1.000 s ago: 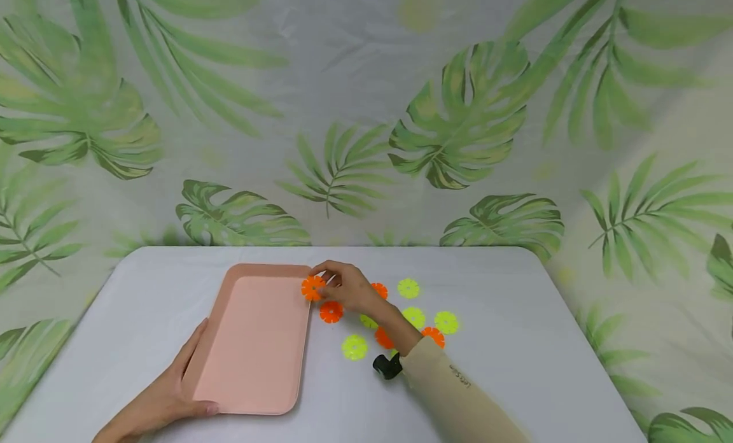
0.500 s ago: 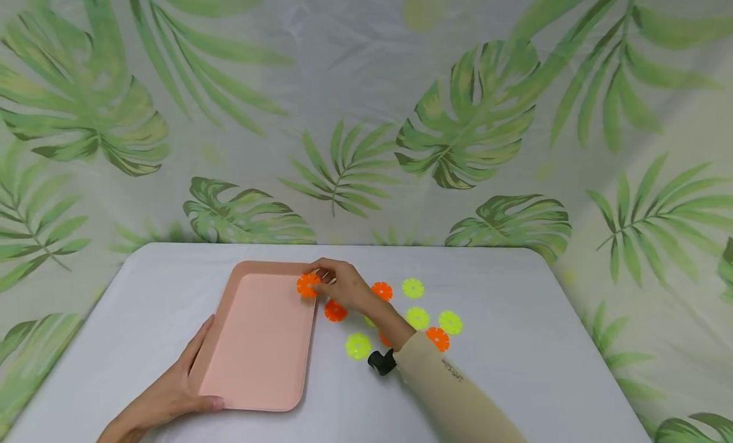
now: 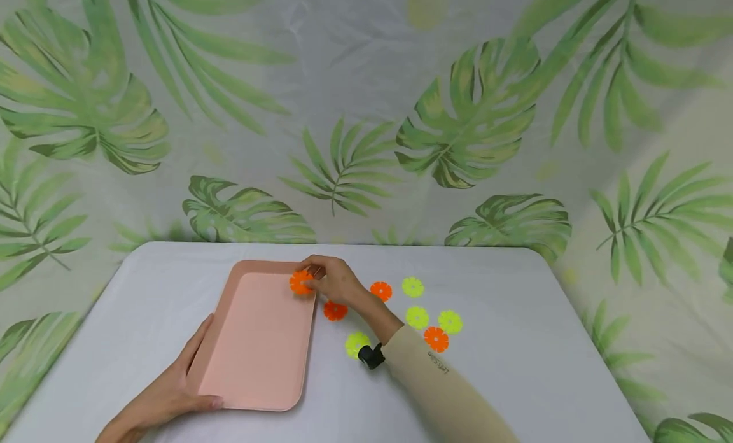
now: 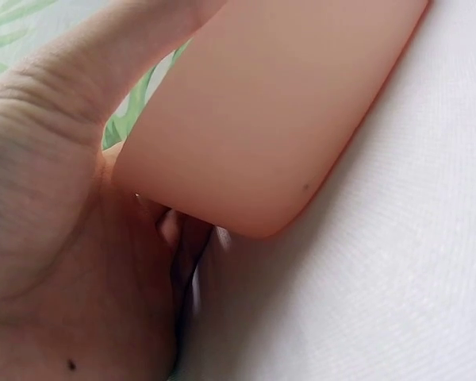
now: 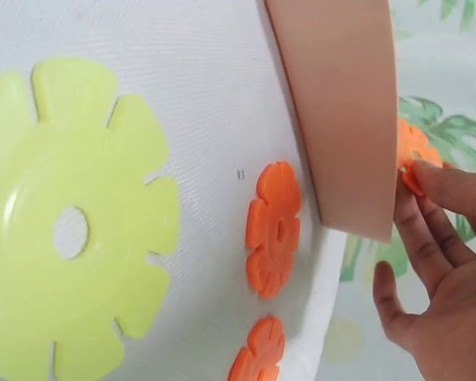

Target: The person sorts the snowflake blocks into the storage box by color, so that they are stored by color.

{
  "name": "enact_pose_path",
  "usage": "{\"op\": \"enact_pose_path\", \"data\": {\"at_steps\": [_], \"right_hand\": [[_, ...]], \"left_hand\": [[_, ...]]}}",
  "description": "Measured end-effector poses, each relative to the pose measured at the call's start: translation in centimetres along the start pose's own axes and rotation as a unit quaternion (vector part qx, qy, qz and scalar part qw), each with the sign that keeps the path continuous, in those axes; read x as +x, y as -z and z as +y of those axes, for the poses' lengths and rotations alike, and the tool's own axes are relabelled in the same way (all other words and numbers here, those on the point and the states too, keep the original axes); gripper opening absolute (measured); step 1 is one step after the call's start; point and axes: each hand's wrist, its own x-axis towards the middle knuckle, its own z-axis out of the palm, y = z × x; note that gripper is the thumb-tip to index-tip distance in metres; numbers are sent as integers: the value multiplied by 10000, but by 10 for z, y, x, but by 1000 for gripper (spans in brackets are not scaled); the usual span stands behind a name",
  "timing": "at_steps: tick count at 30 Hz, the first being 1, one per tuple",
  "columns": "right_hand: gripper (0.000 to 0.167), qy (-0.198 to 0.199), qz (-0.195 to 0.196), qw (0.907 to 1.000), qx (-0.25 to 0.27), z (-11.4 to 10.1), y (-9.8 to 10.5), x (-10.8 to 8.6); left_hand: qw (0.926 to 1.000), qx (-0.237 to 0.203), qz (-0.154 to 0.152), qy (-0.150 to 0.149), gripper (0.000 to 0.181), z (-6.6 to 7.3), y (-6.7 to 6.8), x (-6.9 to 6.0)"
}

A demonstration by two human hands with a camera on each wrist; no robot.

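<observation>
At the upper right corner of the pink tray (image 3: 252, 341), my right hand (image 3: 338, 284) pinches an orange slotted flower-shaped disc (image 3: 301, 282) between thumb and fingers. The disc is above the tray's inner edge. In the right wrist view, the same disc (image 5: 416, 144) shows partly behind the tray's wall (image 5: 341, 111). My left hand (image 3: 166, 392) grips the tray's near left corner, thumb on the front side and fingers along the left side. In the left wrist view, the tray wall (image 4: 254, 119) sits between the thumb and the palm; the fingertips are mostly hidden.
Right of the tray, several loose discs lie on the white table: orange ones such as this disc (image 3: 335, 310) and this disc (image 3: 436, 339), and yellow-green ones such as this disc (image 3: 413, 287). A black wrist camera (image 3: 371, 356) partly covers one yellow-green disc (image 3: 356, 342).
My right hand has moved slightly left with the orange disc, carrying it further over the tray. The left hand keeps its place on the tray; the head view has shifted a little.
</observation>
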Motion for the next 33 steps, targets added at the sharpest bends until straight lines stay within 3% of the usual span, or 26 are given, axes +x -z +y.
{"op": "enact_pose_path", "data": {"at_steps": [8, 13, 16, 23, 33], "right_hand": [[27, -135, -178, 9981, -573, 3, -7, 6], [26, -53, -340, 9952, -915, 4, -4, 11], [26, -19, -295, 9954, -912, 6, -5, 14], [27, -78, -104, 9957, -915, 8, -10, 17], [34, -41, 206, 9945, -1027, 11, -16, 18]], "left_hand": [[10000, 21, -16, -26, 134, 0, 1, -2], [9999, 90, -26, 108, 133, 1, 2, -2], [9998, 16, -45, 195, 132, 2, 2, -2], [9999, 88, -47, 53, 133, 1, 3, -1], [9994, 223, 6, 272, 131, 1, 2, -2]]}}
